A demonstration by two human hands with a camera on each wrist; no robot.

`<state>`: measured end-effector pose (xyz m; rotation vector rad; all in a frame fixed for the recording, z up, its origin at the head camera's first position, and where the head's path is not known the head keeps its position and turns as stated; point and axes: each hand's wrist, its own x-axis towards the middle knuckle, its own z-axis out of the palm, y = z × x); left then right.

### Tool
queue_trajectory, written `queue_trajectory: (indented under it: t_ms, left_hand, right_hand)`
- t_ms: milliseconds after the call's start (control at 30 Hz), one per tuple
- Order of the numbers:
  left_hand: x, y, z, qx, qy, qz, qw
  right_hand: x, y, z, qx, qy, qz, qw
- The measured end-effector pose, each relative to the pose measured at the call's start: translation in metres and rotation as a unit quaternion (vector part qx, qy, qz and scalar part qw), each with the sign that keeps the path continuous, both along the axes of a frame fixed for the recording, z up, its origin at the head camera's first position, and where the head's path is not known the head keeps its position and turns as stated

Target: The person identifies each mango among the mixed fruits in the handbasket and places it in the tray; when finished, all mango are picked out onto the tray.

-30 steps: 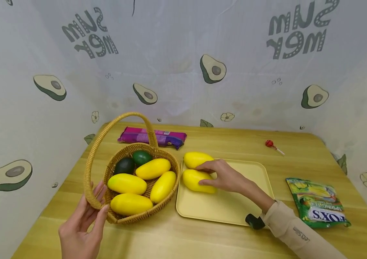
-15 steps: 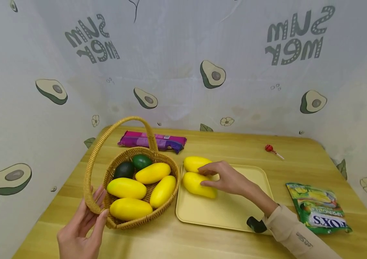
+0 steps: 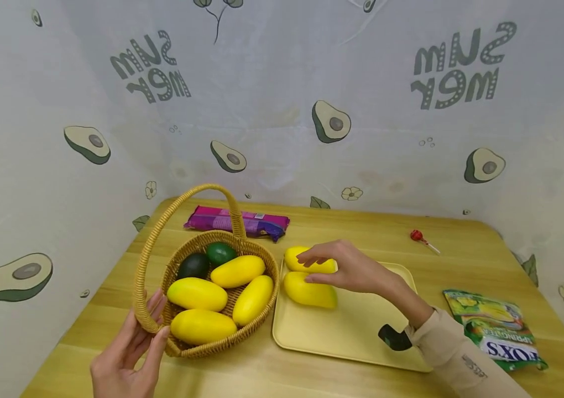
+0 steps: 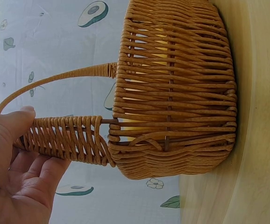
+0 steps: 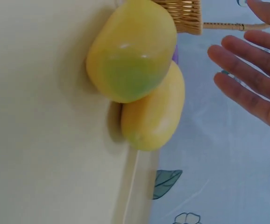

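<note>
My left hand holds the handle of a wicker basket near its lower end, thumb on one side and fingers on the other. Inside the basket lie several yellow mangoes and two dark green avocados. To its right, two more mangoes sit side by side on a pale yellow tray: a near mango and a far mango, partly hidden by my right hand. That hand hovers above them with spread fingers; the right wrist view shows it apart from both.
A purple packet lies behind the basket. Toward the right are a red lollipop and a green Fox's candy bag. A printed curtain encloses the table at the back and sides.
My right hand has come up off the near mango, its fingers opening. The near mango has stayed on the tray, turned slightly. My left hand keeps hold of the basket handle.
</note>
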<state>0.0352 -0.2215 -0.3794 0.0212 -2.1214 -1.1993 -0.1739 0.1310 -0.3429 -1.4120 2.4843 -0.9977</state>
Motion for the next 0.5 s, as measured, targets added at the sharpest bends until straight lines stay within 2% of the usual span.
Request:
queue_trajectory:
  t_ms: [267,500]
  left_hand:
    - [0.001,-0.001,-0.002,-0.006,0.005,0.002,1.0]
    - [0.0,0.001,-0.002,0.018,0.004,-0.001,0.9998]
  right_hand:
    - [-0.002,-0.028,0.019,0.027,0.008,0.071,0.997]
    - [-0.01,-0.066,0.036,0.026,-0.002,0.135,0.99]
